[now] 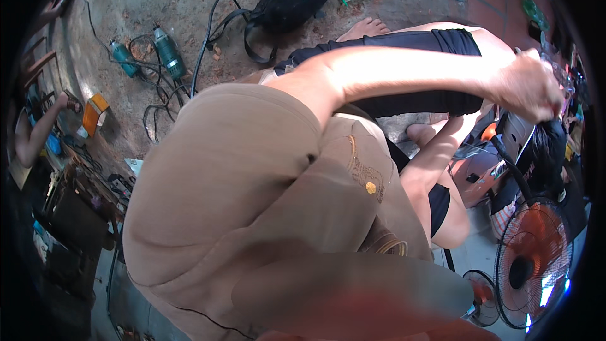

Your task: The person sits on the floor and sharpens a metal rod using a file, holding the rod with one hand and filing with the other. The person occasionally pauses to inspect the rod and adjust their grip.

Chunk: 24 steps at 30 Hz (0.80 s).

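Note:
I look down over my brown shirt (240, 189) and black shorts (410, 41). My right arm stretches across to the right edge of the view. There my right hand (529, 85) has its fingers curled around a clear plastic piece (558, 72), above a grey and orange appliance (499, 151). Detail of the clear piece is lost in glare. My bare foot (367, 26) rests on the concrete floor beyond my thigh. My left hand is hidden from view. A blurred skin-coloured shape fills the bottom middle.
A black-caged fan with orange blades (533, 262) and a smaller fan (483, 290) stand at the lower right. Two green power tools (167, 50) with tangled cables, a black bag (290, 0) and an orange box (95, 113) lie on the floor. Another person's arm (38, 132) is at the far left.

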{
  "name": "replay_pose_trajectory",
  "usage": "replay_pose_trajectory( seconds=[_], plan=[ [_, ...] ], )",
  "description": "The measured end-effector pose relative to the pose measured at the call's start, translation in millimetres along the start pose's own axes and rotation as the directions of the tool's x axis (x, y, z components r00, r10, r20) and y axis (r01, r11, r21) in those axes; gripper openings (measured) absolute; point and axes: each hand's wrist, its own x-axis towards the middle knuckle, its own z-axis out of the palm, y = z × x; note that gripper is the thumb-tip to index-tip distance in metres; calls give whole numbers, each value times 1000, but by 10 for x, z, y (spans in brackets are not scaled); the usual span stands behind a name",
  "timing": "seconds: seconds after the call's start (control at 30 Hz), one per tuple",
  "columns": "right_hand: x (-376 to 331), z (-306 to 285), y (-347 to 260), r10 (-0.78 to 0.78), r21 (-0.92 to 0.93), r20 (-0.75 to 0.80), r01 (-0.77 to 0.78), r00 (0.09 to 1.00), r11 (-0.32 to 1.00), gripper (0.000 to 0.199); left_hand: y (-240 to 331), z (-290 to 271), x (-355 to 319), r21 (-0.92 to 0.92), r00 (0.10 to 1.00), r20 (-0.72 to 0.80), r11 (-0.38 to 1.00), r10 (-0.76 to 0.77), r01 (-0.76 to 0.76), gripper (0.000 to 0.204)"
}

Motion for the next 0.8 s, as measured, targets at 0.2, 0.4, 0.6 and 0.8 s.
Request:
replay_pose_trajectory(
  seconds=[0.2, 0.4, 0.6, 0.8],
  plan=[
    [-36, -5, -33, 3, 22, 23, -3, 1000, 1000, 25, -109, -2006, -384, 3, 990, 23, 990, -139, 139, 16],
    [-20, -102, -14, 15, 31, 2, -15, 1000, 999, 24, -437, -3614, -1593, 311, 607, -423, 521, -673, 795, 22],
    [27, -131, -8, 34, 29, 0, -34, 999, 999, 23, -17, -3766, -2561, 784, 814, -399, 303, -422, 542, 32],
    [106, -131, 12, 57, 25, -2, -57, 998, 998, 23, 19, -3662, -2874, 856, 761, -364, 130, -537, 501, 65]
  ],
)
